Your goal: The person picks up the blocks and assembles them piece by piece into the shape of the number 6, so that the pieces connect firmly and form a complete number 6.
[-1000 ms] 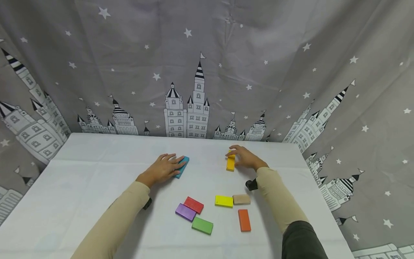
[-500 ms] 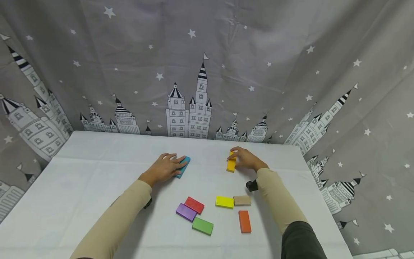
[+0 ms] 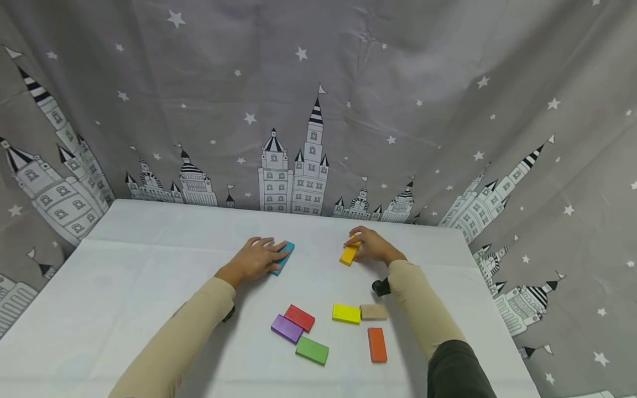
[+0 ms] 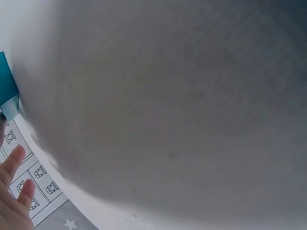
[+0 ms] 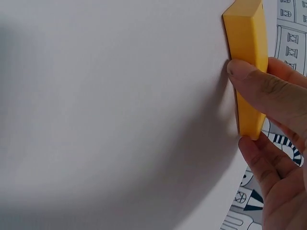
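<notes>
My left hand [image 3: 252,260] lies over a flat blue block [image 3: 284,258] left of the table's middle, fingers and thumb holding it. In the left wrist view only one end of the blue block [image 4: 7,86] shows, a fingertip at that end and two fingers spread away from it. To the right, my right hand [image 3: 372,245] grips an orange-yellow block [image 3: 349,254], which is turned at a slant. The right wrist view shows the thumb across the face of the orange-yellow block [image 5: 245,43], with other fingers behind it and at its end.
Nearer on the white table [image 3: 149,249] lie loose blocks: red [image 3: 300,318], purple [image 3: 287,328], green [image 3: 312,350], bright yellow [image 3: 346,314], bare wood [image 3: 374,312] and orange-red [image 3: 377,345]. A grey castle-print curtain [image 3: 219,66] hangs behind the table.
My right hand has shifted a little left and turned the orange-yellow block, its near end swinging left. The left hand and blue block have stayed put.
</notes>
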Motion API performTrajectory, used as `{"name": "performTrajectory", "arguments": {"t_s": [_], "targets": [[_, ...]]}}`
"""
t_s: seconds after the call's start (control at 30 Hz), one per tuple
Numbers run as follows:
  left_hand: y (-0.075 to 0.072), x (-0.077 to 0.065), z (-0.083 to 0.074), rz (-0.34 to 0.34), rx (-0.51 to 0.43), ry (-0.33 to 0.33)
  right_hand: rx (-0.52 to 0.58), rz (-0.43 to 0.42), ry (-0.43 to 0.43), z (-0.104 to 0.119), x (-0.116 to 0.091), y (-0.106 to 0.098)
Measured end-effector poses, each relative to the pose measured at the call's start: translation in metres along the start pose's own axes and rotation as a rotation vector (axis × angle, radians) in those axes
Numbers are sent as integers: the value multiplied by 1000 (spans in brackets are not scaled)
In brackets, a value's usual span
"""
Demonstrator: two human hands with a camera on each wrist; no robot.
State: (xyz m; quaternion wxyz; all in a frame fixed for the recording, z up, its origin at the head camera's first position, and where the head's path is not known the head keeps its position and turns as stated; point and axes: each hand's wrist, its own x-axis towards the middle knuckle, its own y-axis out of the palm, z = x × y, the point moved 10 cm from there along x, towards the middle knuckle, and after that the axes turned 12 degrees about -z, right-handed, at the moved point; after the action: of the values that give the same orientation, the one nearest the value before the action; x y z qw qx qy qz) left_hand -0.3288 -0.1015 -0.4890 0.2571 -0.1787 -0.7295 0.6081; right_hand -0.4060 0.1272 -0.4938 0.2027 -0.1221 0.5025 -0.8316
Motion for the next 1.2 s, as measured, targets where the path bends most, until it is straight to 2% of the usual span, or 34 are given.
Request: {"name": "performTrajectory", "arguments": {"t_s": [0.67,1.0,1.2], "targets": [[2,-1,1,15,-15,-7,-2,-12,-39,28,29,16],[0,-4,-3,42,-6,-19,-21,-20,-131,43,35,17],[0,-3,-1,49,10,-22,-18,-23,-93,47,42,19]]}}
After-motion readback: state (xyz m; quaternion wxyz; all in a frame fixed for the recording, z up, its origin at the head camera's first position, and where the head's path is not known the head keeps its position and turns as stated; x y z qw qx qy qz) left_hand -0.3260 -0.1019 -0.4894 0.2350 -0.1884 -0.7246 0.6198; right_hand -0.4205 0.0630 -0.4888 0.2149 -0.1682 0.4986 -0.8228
